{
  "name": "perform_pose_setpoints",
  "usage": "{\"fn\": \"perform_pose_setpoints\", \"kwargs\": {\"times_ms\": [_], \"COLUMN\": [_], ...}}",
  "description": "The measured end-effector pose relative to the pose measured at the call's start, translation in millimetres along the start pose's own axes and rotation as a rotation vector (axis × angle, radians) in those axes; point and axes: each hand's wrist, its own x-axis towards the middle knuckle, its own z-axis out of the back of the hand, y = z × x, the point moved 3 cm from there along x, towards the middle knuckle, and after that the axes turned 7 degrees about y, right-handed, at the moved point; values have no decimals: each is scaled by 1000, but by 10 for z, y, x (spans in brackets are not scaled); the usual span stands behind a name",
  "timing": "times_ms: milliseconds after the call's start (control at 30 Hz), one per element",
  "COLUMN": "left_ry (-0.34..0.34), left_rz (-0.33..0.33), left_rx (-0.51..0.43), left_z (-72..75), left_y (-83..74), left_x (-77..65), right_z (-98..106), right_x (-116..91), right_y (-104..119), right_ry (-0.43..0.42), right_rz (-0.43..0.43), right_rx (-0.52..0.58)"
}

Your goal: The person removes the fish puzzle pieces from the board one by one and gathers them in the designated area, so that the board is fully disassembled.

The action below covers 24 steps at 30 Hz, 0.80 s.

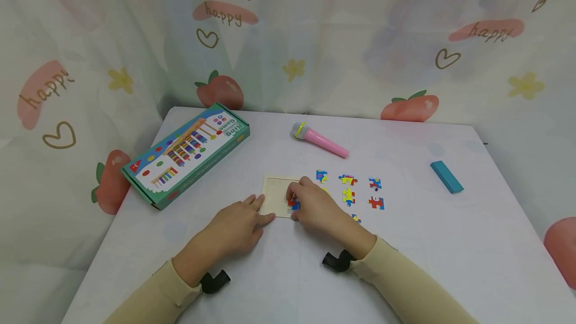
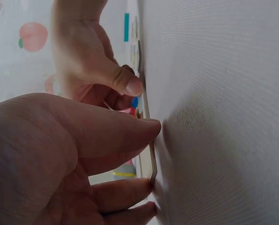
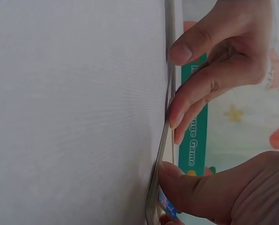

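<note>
A shallow pale wooden puzzle tray [image 1: 275, 196] lies on the white table. My left hand [image 1: 236, 226] rests at its left side, fingers extended, with thumb and fingertips touching the edge near the front-left corner. Over the tray's right part, my right hand [image 1: 315, 206] has its fingers curled and pinches a red and blue jigsaw piece [image 1: 294, 205]. In the right wrist view, a patterned blue part of the piece [image 3: 167, 204] shows beside the thumb. The fingers hide most of it. Several loose jigsaw pieces [image 1: 348, 196] lie right of the tray, some partly behind my right hand.
A green ring-game box [image 1: 189, 154] lies at the back left. Behind the tray is a pink toy microphone [image 1: 321, 140]. A teal block [image 1: 446, 177] lies on the right side of the table [image 1: 405, 264]. A printed curtain [image 1: 288, 39] hangs behind.
</note>
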Motion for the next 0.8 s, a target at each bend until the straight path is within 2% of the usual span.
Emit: {"fn": "perform_pose_setpoints", "kwargs": {"times_ms": [267, 433, 600, 800], "left_ry": [-14, -20, -18, -5], "left_rz": [-10, -16, -14, 1], "left_rx": [-8, -8, -7, -11], "left_z": [-4, -4, -3, -9], "left_y": [6, 9, 8, 10], "left_x": [-2, -4, -1, 9], "right_z": [-1, 17, 63, 173], "right_x": [10, 9, 0, -85], "right_y": [-29, -46, -79, -149], "right_ry": [23, -9, -36, -34], "right_rz": [11, 50, 80, 44], "right_rx": [80, 119, 207, 297]}}
